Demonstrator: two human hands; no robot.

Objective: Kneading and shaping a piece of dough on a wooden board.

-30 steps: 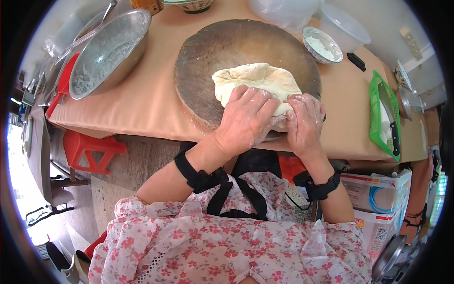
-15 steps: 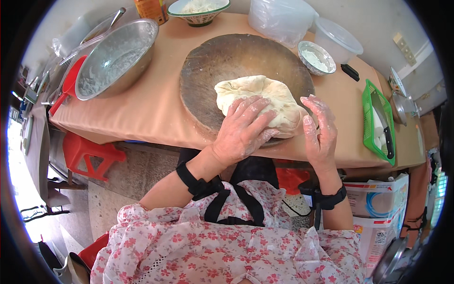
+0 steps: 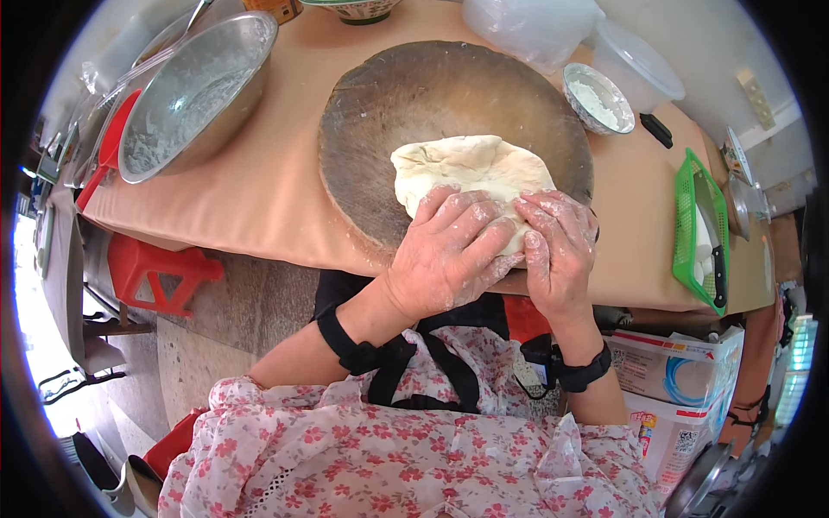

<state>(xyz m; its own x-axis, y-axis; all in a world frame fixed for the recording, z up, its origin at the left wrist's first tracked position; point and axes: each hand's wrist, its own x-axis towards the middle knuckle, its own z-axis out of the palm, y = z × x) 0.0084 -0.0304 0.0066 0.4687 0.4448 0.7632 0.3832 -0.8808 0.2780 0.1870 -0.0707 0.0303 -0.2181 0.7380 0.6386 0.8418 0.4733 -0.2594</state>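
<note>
A pale, soft lump of dough lies on a round wooden chopping board. My left hand presses its near left part, fingers bent over the dough. Beside it, my right hand grips the near right edge, with its fingers curled onto the top. Flour coats the fingers of both hands, and the two hands nearly touch. The dough's near edge is mostly hidden beneath them.
At the left stands a large floury metal bowl, with a red-handled tool beside it. A small bowl of flour sits beyond the board's right edge. A green basket holding a knife lies at the table's right.
My right hand has come left from beside the dough and now holds its right edge. The left hand stays on the dough, whose near right part is now more covered. The view has shifted slightly.
</note>
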